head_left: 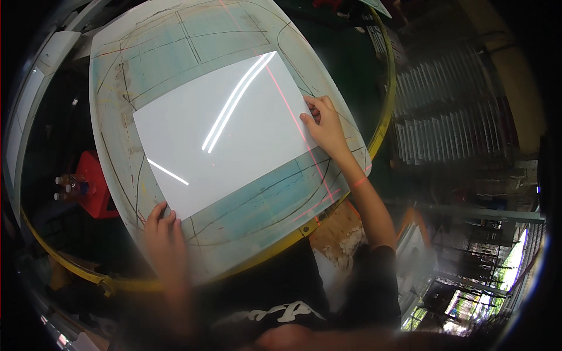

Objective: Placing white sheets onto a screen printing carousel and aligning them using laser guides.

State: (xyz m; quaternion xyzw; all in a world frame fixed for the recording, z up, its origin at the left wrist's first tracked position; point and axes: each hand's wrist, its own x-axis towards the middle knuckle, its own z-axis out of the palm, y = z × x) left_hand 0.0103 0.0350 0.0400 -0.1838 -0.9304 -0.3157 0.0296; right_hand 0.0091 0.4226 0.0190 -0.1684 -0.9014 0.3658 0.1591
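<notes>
A glossy white rectangular sheet (216,134) lies on a larger board (257,202) with rounded corners, pale blue and marked with dark drawn lines. My right hand (324,124) grips the sheet's right edge, thumb at the edge and fingers bent beside it. At the near left corner of the sheet, my left hand (165,231) rests with fingers apart, fingertips touching or right beside the corner. Its thumb cannot be made out. A red laser line (284,96) runs over the sheet's right part and on across the board. Bright lamp reflections streak the sheet.
A yellow curved rail (388,99) rings the board. To the left stands a red stool (96,187) with several bottles (70,186). Stacked ribbed panels (451,111) are at the right. Under the board's near edge is a box (339,234) holding whitish scraps.
</notes>
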